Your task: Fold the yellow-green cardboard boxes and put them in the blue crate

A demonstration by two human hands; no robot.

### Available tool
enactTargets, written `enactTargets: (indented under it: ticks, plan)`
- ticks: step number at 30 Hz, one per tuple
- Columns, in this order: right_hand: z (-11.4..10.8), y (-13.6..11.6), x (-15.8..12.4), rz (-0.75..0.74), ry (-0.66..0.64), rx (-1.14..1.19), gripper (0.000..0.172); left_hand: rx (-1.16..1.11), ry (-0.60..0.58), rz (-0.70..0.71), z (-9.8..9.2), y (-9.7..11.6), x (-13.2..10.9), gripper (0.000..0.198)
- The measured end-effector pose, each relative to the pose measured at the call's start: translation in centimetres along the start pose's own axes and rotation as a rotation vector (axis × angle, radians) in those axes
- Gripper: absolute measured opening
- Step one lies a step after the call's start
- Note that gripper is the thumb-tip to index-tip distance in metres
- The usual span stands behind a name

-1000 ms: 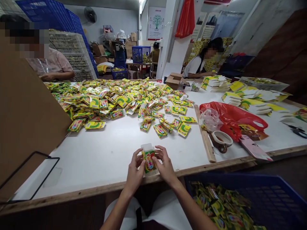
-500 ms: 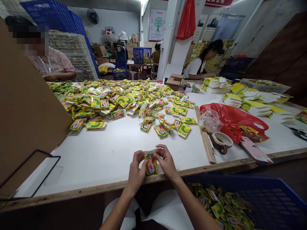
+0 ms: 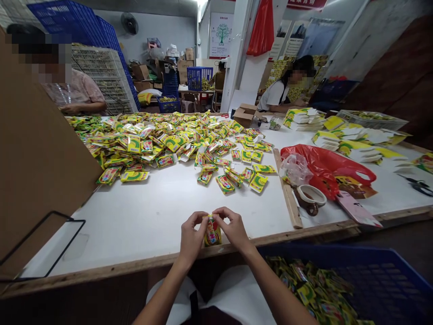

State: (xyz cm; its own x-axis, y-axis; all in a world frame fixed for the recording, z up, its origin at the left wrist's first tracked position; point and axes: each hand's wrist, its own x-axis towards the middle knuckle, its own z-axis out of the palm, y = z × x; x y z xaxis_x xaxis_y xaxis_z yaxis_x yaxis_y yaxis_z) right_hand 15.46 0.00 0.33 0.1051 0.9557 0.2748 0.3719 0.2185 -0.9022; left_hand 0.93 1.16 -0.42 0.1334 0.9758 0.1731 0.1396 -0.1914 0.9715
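Below the table's (image 3: 152, 216) near edge, right: yellow-green packs (image 3: 311, 289) in a blue basket (image 3: 382, 280). At that edge, pinching a small box (image 3: 213, 233) by its top between left hand (image 3: 192, 234) and right hand (image 3: 235, 228). On the table's right, a mug (image 3: 308, 207); farther across, heaped boxes (image 3: 176, 141). Behind the table, yellow packs (image 3: 165, 98) in a blue crate (image 3: 172, 107).

Single head-worn view, facing forward and down across near white table (image 3: 142, 221).
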Motion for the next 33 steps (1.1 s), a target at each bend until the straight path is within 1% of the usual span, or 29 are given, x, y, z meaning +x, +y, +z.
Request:
enactTargets:
  ticks: [4, 7, 11, 13, 14, 15, 16, 17, 19, 20, 21, 22, 23, 24, 25, 26, 27, 28, 31, 33]
  plan:
    - [-0.3, 0.1, 0.1, -0.008, -0.032, -0.012, 0.014, 0.002, -0.022, 0.011, -0.1, -0.2, 0.2, 0.02]
    - [-0.1, 1.0, -0.5, 0.009, -0.033, 0.073, 0.012, -0.004, -0.059, 0.042, -0.2, -0.6, 0.0, 0.019]
    - [0.8, 1.8, -1.1, 0.045, -0.023, 0.182, 0.014, 0.001, -0.104, 0.076, -0.5, -1.0, -0.6, 0.02]
    - [0.5, 1.3, -1.5, 0.044, 0.012, 0.163, 0.014, -0.011, -0.102, 0.061, -0.6, -1.1, -0.8, 0.024]
    - [-0.1, 0.9, -1.9, 0.042, 0.05, 0.131, 0.015, -0.019, -0.089, 0.045, -0.7, -1.2, -0.9, 0.028]
    - [-1.2, 0.4, -2.5, 0.043, 0.105, 0.086, 0.016, -0.022, -0.069, 0.026, -0.8, -1.3, -1.0, 0.031]
    - [-2.7, -0.1, -3.2, 0.049, 0.175, 0.027, 0.018, -0.016, -0.048, 0.008, -0.9, -1.4, -1.0, 0.032]
    - [-4.8, -0.4, -4.3, 0.066, 0.248, -0.05, 0.02, 0.002, -0.033, -0.007, -1.0, -1.5, -1.1, 0.03]
    - [-10.0, -0.5, -6.8, 0.132, 0.393, -0.247, 0.025, 0.049, -0.03, -0.023, -1.3, -1.7, -1.1, 0.024]
    - [-12.9, -0.1, -8.2, 0.194, 0.426, -0.391, 0.026, 0.069, -0.042, -0.026, -1.3, -1.7, -1.1, 0.023]
    - [-15.6, 0.6, -9.6, 0.251, 0.423, -0.524, 0.027, 0.08, -0.057, -0.026, -1.4, -1.8, -1.0, 0.023]
    - [-18.2, 1.5, -10.8, 0.277, 0.405, -0.623, 0.026, 0.082, -0.072, -0.026, -1.4, -1.9, -1.0, 0.024]
    - [-20.2, 2.4, -11.9, 0.298, 0.406, -0.687, 0.025, 0.076, -0.082, -0.028, -1.3, -2.0, -1.0, 0.024]
    - [-21.6, 3.3, -12.6, 0.337, 0.414, -0.717, 0.025, 0.064, -0.089, -0.033, -1.3, -2.0, -0.9, 0.024]
    - [-22.3, 4.1, -13.1, 0.372, 0.419, -0.725, 0.026, 0.05, -0.093, -0.042, -1.2, -2.0, -0.9, 0.024]
    - [-22.3, 4.6, -13.2, 0.397, 0.418, -0.711, 0.029, 0.036, -0.094, -0.05, -1.2, -2.1, -0.9, 0.025]
    - [-21.7, 4.9, -13.1, 0.406, 0.4, -0.679, 0.032, 0.025, -0.098, -0.055, -1.2, -2.1, -0.9, 0.025]
    - [-20.5, 5.0, -12.6, 0.397, 0.363, -0.636, 0.035, 0.019, -0.108, -0.059, -1.2, -2.0, -0.8, 0.025]
    - [-15.6, 4.3, -9.9, 0.302, 0.172, -0.482, 0.036, 0.028, -0.151, -0.065, -2.1, -1.9, -0.5, 0.023]
    - [-12.4, 3.4, -7.4, 0.24, 0.042, -0.408, 0.033, 0.041, -0.161, -0.069, -3.5, -1.9, -0.1, 0.023]
